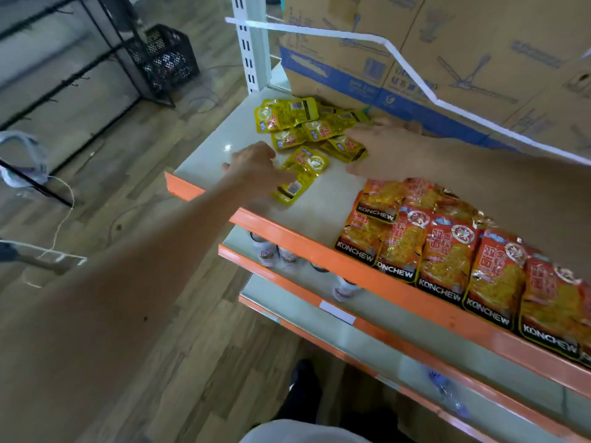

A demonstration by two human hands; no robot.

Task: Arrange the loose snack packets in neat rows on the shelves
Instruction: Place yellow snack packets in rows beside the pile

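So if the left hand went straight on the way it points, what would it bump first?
Probably the lone shiny yellow foil snack packet lying flat on the white metal shelf. The left hand points straight at it; its fingertips look to be at its edge, but blur hides any touch.

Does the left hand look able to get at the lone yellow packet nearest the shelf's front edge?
Likely yes: the left hand sits right beside that yellow packet, nothing lies over it, and the right hand is off over the pile behind.
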